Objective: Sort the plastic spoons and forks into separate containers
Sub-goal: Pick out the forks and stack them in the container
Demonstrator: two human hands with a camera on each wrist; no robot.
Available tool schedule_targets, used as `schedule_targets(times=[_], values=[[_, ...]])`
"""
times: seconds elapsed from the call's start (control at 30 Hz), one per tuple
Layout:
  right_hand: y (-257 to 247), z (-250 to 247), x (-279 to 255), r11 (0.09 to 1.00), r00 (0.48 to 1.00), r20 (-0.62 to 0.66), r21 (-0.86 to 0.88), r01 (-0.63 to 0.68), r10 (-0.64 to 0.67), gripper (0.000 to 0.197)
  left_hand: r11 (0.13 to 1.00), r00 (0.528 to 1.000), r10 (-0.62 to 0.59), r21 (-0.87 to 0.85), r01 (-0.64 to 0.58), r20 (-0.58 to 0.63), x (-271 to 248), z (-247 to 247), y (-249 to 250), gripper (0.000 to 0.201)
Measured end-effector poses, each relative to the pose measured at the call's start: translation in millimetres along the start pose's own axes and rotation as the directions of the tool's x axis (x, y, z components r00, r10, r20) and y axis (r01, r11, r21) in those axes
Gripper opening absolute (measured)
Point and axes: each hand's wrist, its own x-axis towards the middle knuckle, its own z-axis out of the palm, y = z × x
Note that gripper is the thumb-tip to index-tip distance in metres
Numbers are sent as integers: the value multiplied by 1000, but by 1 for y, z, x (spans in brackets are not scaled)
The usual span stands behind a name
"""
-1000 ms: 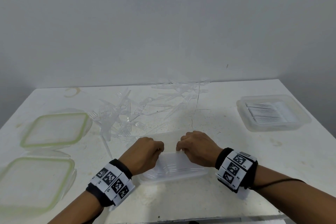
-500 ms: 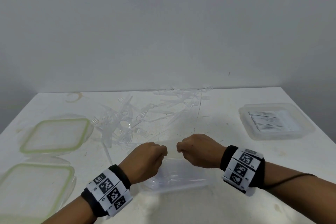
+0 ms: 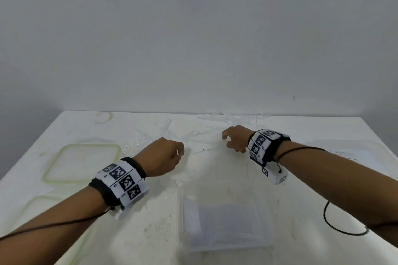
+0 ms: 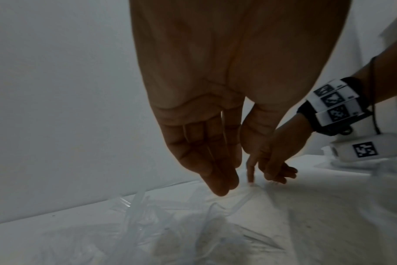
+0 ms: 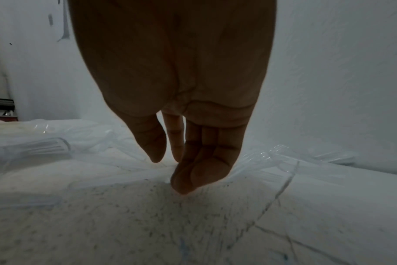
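The scatter of clear plastic forks and spoons (image 3: 163, 135) lies across the far middle of the white, stained table (image 3: 150, 232), reaching from beside the green-rimmed lids to the back edge; in the left wrist view the same transparent cutlery (image 4: 143, 211) is heaped directly under and just ahead of the fingertips; the left hand (image 3: 163, 157) hangs over the near right edge of that heap, fingers pointing down and close together, thumb beside them, and a thin pale sliver shows at the thumb side in the head view, though whether it is a pinched handle I cannot tell; the left wrist view shows the fingers (image 4: 206, 157) nearly straight and above the pieces, not plainly touching them; the right hand (image 3: 234, 139) is further back and to the right, over the sparser far pieces, its fingers (image 5: 200, 161) drooping loosely downward with the tips at or just above a clear handle (image 5: 125, 177) lying flat on the table; it grasps nothing that shows, so it reads as released; nearer the person, between the two forearms, sits a clear rectangular plastic container (image 3: 224, 217), well short of both hands; at the left lie two square clear lids with green rims (image 3: 83, 162), one behind the other; at the far right edge a second clear container (image 3: 349, 153) shows faintly behind the right forearm; both wrists carry black bands with white marker blocks (image 3: 121, 180).
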Motion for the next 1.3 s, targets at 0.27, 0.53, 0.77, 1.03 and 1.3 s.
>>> schedule_targets(times=[0.27, 0.53, 0.77, 1.03, 1.3], values=[[18, 14, 24, 994, 984, -142, 33, -105, 109, 26, 999, 998, -39, 39, 37, 50, 40, -2, -27, 19], [33, 10, 21, 962, 959, -235, 254, -99, 161, 18, 994, 989, 101, 22, -104, 111, 106, 13, 6, 26], [71, -3, -12, 879, 893, -398, 477, 8, 209, 23, 970, 929, 112, 165, -179, 354, 144, 51, 65, 47], [109, -12, -1, 897, 853, -435, 435, -83, 289, 23, 958, 925, 104, 212, -191, 364, 145, 58, 59, 19], [109, -10, 27, 897, 849, -417, 419, -139, 326, 23, 993, 976, 76, 72, -92, 203, 148, 34, 29, 9]])
